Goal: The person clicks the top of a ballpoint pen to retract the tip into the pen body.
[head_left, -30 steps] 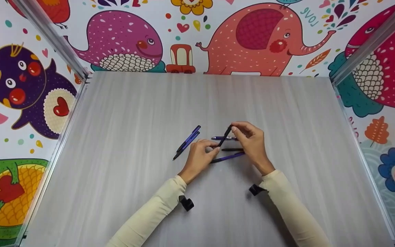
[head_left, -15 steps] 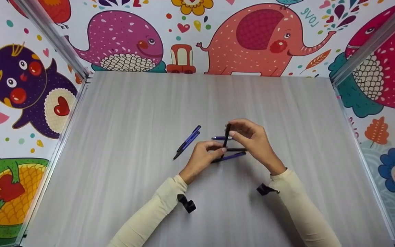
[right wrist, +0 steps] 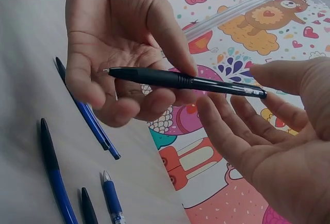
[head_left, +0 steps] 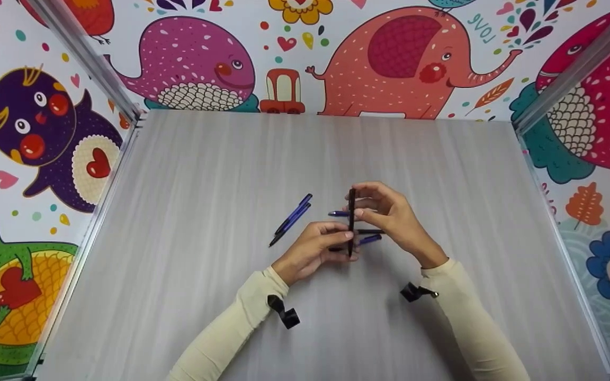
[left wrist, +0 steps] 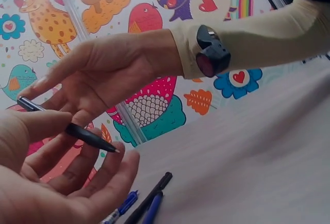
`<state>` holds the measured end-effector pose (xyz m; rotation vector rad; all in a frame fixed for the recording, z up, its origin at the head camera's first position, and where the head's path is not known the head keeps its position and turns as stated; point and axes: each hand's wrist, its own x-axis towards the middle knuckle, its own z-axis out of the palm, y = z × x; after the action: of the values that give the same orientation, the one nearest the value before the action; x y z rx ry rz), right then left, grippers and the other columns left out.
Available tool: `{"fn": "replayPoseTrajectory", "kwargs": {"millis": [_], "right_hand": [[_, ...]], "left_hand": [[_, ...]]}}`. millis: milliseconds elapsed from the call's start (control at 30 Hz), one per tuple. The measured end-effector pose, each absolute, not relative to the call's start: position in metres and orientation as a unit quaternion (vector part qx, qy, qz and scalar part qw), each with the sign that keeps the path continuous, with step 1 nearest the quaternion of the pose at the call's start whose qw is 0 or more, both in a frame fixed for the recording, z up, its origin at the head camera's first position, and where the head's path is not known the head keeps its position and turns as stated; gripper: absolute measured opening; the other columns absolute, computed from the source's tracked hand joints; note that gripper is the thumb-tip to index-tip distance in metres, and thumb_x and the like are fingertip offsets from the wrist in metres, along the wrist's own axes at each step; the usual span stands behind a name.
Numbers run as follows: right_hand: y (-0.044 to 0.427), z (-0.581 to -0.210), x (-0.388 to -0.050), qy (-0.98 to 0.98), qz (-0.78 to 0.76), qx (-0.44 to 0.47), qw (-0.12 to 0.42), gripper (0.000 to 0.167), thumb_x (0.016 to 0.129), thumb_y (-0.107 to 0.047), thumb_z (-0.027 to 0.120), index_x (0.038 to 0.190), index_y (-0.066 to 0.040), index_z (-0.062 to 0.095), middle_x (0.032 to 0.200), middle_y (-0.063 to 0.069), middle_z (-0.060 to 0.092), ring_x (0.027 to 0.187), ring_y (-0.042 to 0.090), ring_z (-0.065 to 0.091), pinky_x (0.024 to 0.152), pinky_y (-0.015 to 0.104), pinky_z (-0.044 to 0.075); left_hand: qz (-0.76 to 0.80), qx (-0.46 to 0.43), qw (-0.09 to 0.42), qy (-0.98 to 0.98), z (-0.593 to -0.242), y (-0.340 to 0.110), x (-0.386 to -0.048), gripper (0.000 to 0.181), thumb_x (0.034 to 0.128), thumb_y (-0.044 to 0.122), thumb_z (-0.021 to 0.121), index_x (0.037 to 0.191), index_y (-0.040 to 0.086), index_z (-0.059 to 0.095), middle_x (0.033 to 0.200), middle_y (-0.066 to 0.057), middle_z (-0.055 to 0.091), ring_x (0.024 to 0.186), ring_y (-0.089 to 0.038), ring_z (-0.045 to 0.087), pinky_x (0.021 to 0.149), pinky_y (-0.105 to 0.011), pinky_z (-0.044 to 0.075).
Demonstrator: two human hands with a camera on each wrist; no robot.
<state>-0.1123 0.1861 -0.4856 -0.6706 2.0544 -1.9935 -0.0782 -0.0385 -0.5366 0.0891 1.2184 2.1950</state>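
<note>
The left hand [head_left: 318,250] pinches a black pen [head_left: 351,203] between thumb and fingers. In the left wrist view the left thumb lies across the pen [left wrist: 85,135], its tip pointing to the lower right. Beside the pen's upper end is the right hand [head_left: 397,219]. The right wrist view shows the right hand [right wrist: 273,131] with loosely spread fingers by the end of the pen [right wrist: 170,78], thumb off it. Partly behind the hands lie a blue pen [head_left: 339,214], a black pen [head_left: 371,231] and another blue pen [head_left: 371,239].
Two blue pens [head_left: 290,218] lie side by side on the grey table [head_left: 220,174], left of the hands. Metal rails [head_left: 80,58] and printed panels with cartoon animals border the table. A black device [head_left: 284,312] is strapped at each wrist.
The held pen has turned from slanted to nearly upright in the head view. The right hand has shifted slightly, its fingers spreading. More left fingers now show beneath the pen.
</note>
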Motion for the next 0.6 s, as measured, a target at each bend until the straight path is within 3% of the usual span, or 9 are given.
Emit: {"fn": "replayPoseTrajectory", "kwargs": {"millis": [300, 600], "right_hand": [[0.1880, -0.4829, -0.1121, 0.707, -0.653, -0.245, 0.115, 0.053, 0.102, 0.003, 0.074, 0.152, 0.003, 0.055, 0.138, 0.024, 0.067, 0.117, 0.035, 0.074, 0.098, 0.040, 0.063], [0.1861, -0.4846, -0.1106, 0.718, -0.645, -0.239, 0.108, 0.058, 0.099, 0.006, 0.077, 0.152, 0.005, 0.053, 0.134, 0.023, 0.069, 0.113, 0.031, 0.074, 0.094, 0.037, 0.064]], "left_hand": [[0.839, 0.058, 0.335, 0.425, -0.5338, -0.0398, -0.0765, 0.010, 0.1086, 0.003, 0.065, 0.113, 0.001, 0.074, 0.108, -0.015, 0.076, 0.097, -0.029, 0.077, 0.100, -0.054, 0.062], [0.837, 0.060, 0.333, 0.429, -0.5321, -0.0397, -0.0745, 0.010, 0.1087, 0.002, 0.065, 0.112, 0.001, 0.074, 0.107, -0.014, 0.076, 0.094, -0.026, 0.077, 0.097, -0.051, 0.064]]}}
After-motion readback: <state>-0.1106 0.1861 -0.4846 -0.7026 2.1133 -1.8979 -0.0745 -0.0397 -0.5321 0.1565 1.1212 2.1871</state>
